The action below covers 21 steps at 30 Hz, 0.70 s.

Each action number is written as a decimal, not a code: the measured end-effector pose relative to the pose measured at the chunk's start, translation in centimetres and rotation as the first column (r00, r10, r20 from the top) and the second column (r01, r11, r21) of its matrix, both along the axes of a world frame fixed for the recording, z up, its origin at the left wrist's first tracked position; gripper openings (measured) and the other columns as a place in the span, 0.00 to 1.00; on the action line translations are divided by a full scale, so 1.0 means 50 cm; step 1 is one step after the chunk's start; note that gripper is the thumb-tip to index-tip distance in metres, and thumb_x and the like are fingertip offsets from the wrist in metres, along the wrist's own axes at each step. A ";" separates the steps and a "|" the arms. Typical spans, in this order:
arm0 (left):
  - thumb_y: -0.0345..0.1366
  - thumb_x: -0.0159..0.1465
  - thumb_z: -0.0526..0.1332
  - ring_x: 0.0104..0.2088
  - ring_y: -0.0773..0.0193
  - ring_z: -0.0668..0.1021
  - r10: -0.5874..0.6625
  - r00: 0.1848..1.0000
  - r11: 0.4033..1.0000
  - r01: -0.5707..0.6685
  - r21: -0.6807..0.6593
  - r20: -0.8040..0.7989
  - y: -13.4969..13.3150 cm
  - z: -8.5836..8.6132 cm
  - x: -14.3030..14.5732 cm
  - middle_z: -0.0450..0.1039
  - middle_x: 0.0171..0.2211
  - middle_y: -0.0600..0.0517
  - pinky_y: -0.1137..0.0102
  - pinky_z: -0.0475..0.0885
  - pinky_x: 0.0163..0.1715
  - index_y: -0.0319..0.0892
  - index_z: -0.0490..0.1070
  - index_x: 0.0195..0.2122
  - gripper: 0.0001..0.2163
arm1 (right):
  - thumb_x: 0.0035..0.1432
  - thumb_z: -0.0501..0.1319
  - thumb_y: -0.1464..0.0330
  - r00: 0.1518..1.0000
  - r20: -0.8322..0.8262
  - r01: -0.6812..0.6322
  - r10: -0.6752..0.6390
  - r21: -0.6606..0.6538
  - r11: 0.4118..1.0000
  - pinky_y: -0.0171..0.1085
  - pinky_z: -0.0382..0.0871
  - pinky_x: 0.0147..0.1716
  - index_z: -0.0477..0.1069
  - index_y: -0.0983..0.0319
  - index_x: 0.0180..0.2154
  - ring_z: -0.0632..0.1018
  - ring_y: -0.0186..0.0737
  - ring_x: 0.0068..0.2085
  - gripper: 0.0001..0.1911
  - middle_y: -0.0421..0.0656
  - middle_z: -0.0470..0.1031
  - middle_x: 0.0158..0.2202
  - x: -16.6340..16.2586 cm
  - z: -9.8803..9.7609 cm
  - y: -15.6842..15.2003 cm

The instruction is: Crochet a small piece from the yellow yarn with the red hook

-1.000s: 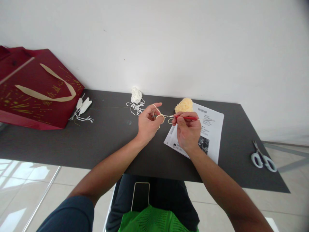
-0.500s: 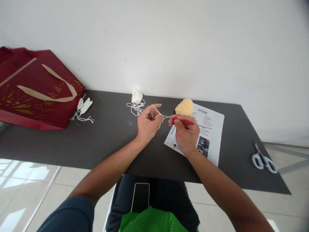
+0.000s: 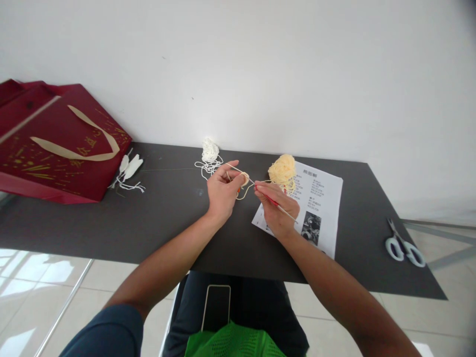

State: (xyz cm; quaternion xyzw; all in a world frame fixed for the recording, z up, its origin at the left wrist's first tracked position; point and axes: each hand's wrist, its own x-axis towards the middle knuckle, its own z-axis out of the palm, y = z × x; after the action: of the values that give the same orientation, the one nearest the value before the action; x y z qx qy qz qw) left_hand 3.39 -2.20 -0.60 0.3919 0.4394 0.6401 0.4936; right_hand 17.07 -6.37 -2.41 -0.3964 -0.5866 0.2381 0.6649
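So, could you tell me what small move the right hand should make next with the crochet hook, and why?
Probably a short pull of the hook back through the loop. The right hand holds the red crochet hook with its tip at the yellow yarn loop wound on the left hand. The strand from the yarn ball appears to lie at the tip, ready to draw.

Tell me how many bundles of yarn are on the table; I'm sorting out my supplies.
2. A pale yellow yarn ball sits on the top edge of the printed sheet, just beyond the right hand. A white yarn tangle lies near the wall, beyond the left hand.
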 end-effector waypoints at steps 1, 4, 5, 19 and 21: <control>0.33 0.54 0.73 0.26 0.71 0.75 -0.014 1.000 1.000 0.014 -0.021 0.022 0.000 0.000 0.001 0.78 0.28 0.57 0.73 0.69 0.30 0.43 0.77 0.48 0.20 | 0.59 0.71 0.69 1.000 0.007 0.002 -0.002 0.004 1.000 0.53 0.83 0.50 0.85 0.46 0.42 0.86 0.47 0.44 0.11 0.40 0.88 0.44 0.000 -0.002 0.001; 0.32 0.51 0.74 0.27 0.71 0.77 -0.054 0.993 0.995 0.062 -0.073 0.104 -0.001 0.003 0.005 0.78 0.28 0.57 0.73 0.70 0.32 0.42 0.77 0.48 0.22 | 0.59 0.71 0.69 1.000 0.028 0.003 -0.004 0.021 1.000 0.54 0.83 0.49 0.84 0.45 0.43 0.86 0.47 0.44 0.12 0.40 0.88 0.45 0.000 -0.007 0.004; 0.32 0.50 0.74 0.27 0.71 0.77 -0.069 0.988 0.993 0.081 -0.090 0.139 -0.001 0.005 0.005 0.78 0.28 0.57 0.73 0.70 0.33 0.41 0.77 0.48 0.23 | 0.59 0.71 0.69 0.999 0.039 0.000 -0.001 0.025 1.000 0.54 0.83 0.49 0.84 0.45 0.43 0.86 0.47 0.45 0.13 0.40 0.87 0.45 0.001 -0.008 0.005; 0.31 0.48 0.76 0.28 0.71 0.76 -0.256 0.902 0.934 0.323 -0.150 0.348 0.003 0.018 -0.006 0.74 0.27 0.60 0.71 0.70 0.35 0.41 0.76 0.53 0.29 | 0.58 0.73 0.66 0.968 -0.244 -0.097 0.054 -0.166 0.981 0.47 0.85 0.42 0.85 0.52 0.39 0.86 0.41 0.38 0.06 0.41 0.87 0.45 -0.002 -0.005 0.011; 0.32 0.47 0.77 0.27 0.71 0.76 -0.274 0.902 0.928 0.339 -0.154 0.334 0.008 0.015 -0.008 0.74 0.26 0.60 0.71 0.70 0.35 0.40 0.76 0.53 0.30 | 0.59 0.72 0.66 0.939 -0.341 -0.123 0.048 -0.204 0.971 0.43 0.84 0.37 0.84 0.53 0.39 0.85 0.39 0.34 0.05 0.41 0.87 0.42 -0.002 -0.006 0.018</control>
State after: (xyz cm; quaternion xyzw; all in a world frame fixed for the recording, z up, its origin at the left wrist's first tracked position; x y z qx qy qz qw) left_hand 2.97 -1.82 0.16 0.2985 0.3544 0.5572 0.6891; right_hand 16.96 -5.45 -2.69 -0.3961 -0.4520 0.3946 0.6950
